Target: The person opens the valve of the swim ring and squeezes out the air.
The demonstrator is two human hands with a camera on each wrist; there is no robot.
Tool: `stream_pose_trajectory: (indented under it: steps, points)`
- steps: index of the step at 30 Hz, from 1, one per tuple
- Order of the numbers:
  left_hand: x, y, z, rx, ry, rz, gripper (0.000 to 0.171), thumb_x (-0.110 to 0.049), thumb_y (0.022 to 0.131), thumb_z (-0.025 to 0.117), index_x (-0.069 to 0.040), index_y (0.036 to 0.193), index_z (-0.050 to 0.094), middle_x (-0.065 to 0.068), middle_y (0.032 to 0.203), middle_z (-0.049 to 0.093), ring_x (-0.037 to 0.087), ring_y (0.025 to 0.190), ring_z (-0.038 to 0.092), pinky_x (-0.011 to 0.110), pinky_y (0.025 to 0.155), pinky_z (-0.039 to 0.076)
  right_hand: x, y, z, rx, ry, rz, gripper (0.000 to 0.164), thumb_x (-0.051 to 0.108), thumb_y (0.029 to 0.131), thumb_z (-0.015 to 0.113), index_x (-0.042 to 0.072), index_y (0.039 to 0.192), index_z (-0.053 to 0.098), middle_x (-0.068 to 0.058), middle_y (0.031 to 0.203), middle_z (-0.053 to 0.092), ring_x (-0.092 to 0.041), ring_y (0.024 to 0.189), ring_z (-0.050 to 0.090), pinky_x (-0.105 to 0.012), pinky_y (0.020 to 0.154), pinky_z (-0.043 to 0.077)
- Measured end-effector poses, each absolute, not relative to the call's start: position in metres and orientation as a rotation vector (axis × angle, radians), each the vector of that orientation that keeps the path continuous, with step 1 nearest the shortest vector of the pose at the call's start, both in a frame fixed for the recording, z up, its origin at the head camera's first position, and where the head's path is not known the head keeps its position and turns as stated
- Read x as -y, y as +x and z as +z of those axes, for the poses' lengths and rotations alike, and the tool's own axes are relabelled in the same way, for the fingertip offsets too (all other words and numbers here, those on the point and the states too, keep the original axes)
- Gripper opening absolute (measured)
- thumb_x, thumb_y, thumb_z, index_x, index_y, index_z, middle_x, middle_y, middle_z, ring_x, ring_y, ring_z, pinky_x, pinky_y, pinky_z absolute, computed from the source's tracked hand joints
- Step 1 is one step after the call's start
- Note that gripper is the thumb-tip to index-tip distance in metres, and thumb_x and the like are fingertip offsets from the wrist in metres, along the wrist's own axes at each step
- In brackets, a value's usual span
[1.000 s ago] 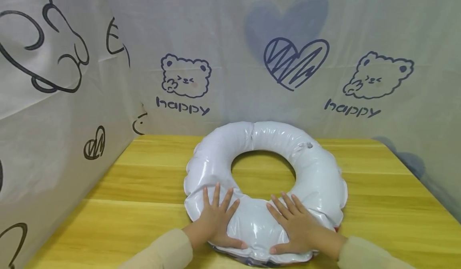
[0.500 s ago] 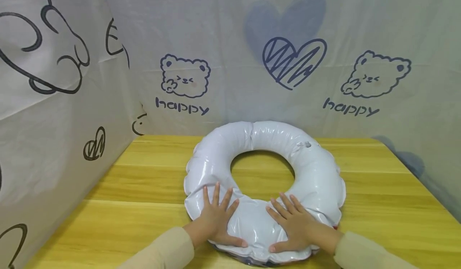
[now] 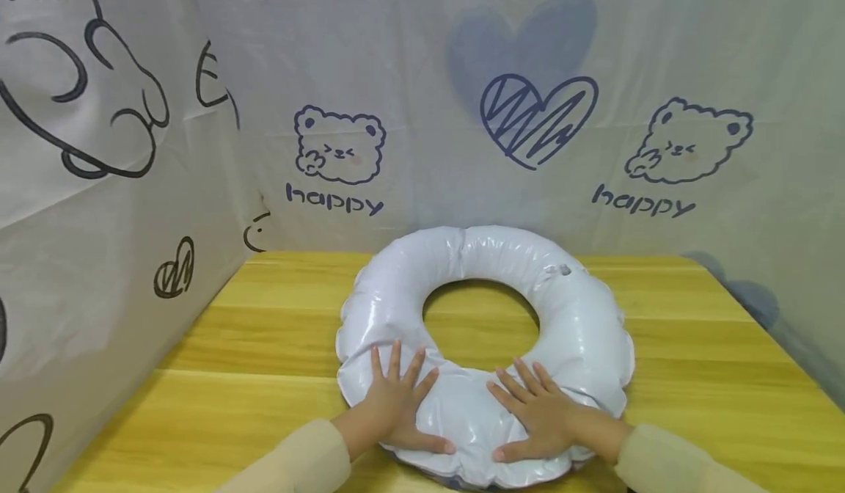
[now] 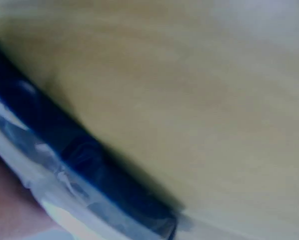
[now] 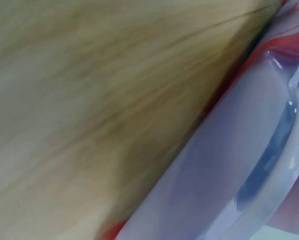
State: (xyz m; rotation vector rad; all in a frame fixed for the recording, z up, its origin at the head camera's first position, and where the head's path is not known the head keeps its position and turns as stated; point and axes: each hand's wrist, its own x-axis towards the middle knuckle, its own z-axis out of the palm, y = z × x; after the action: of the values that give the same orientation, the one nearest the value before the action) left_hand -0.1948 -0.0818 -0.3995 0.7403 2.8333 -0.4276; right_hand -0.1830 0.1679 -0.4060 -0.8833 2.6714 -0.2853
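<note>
A white inflatable swim ring (image 3: 389,280) lies flat on the table, puffed up and glossy, with a small valve (image 3: 564,270) on its upper right. My left hand (image 3: 399,405) rests on the near left part of the ring, fingers spread and straight. On the near right part lies my right hand (image 3: 544,412), its fingers spread too. Both thumbs point toward each other along the near edge. The left wrist view shows the ring's dark blue underside (image 4: 89,155). In the right wrist view its side (image 5: 209,150) is pale with red patches.
The yellow wood-grain table (image 3: 251,331) extends around the ring on both sides. Behind it hangs a pale cloth (image 3: 422,75) printed with bears, hearts and "happy". Another printed cloth (image 3: 112,258) closes off the left side.
The head view has tilted slightly, so the scene sits a little lower. Both hands stay in place on the ring, and the ring has not visibly moved.
</note>
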Motion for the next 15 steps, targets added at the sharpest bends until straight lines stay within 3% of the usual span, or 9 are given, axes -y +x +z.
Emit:
stream_pose_trajectory:
  steps: [6,11,13,15]
  points:
    - [0.085,-0.188,-0.408,-2.874,0.747,-0.315,0.105,-0.091,0.064,0.034,-0.024,0.146,0.030,0.012,0.155,0.018,0.050,0.138,0.012,0.073,0.102,0.008,-0.174,-0.181,-0.410,-2.701,-0.928,-0.322,0.093,0.068,0.077,0.054,0.010,0.146,0.029,-0.016,0.154,0.019,-0.041,0.142,0.005,-0.057,0.111,0.002]
    - [0.076,-0.183,-0.409,-2.903,0.664,-0.132,0.104,-0.089,0.067,0.034,-0.021,0.146,0.030,0.015,0.155,0.018,0.052,0.137,0.008,0.075,0.099,0.005,-0.189,-0.187,-0.408,-2.749,-1.049,-0.287,0.090,0.069,0.077,0.053,0.013,0.145,0.032,-0.016,0.153,0.022,-0.043,0.141,0.009,-0.027,0.106,-0.028]
    - [0.071,-0.179,-0.409,-2.904,0.612,-0.001,0.104,-0.087,0.069,0.034,-0.018,0.146,0.029,0.017,0.154,0.017,0.054,0.137,0.006,0.076,0.098,0.003,-0.196,-0.191,-0.408,-2.765,-1.124,-0.275,0.089,0.070,0.078,0.051,0.014,0.145,0.033,-0.016,0.152,0.024,-0.043,0.141,0.009,-0.014,0.097,-0.032]
    - [0.064,-0.176,-0.408,-2.896,0.555,0.116,0.103,-0.086,0.071,0.034,-0.016,0.147,0.028,0.019,0.154,0.016,0.055,0.136,0.003,0.078,0.096,0.000,-0.204,-0.196,-0.408,-2.789,-1.208,-0.243,0.088,0.072,0.078,0.048,0.016,0.145,0.034,-0.016,0.152,0.026,-0.039,0.142,0.001,-0.016,0.099,-0.031]
